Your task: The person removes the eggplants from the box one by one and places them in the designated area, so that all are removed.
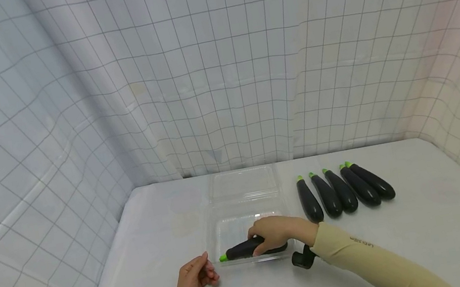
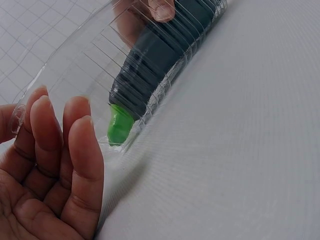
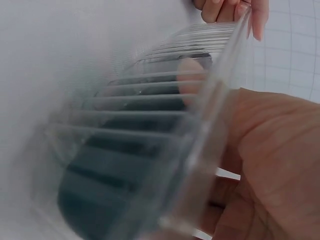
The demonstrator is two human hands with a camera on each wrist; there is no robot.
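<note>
A clear plastic clamshell box (image 1: 243, 220) lies on the white table with its lid folded back. Inside it, along the near wall, lies a dark eggplant (image 1: 241, 249) with a green stem end pointing left. My right hand (image 1: 273, 232) reaches into the box and grips the eggplant around its middle, thumb on the near side. At the box's near left corner, my left hand (image 1: 193, 278) pinches the rim between thumb and fingers. In the left wrist view the green stem (image 2: 119, 125) shows through the ribbed wall, close to the left fingertips.
Several more eggplants (image 1: 342, 190) lie side by side right of the box, stems pointing away. White grid-patterned curtains (image 1: 216, 64) hang behind and at both sides of the table (image 1: 150, 239).
</note>
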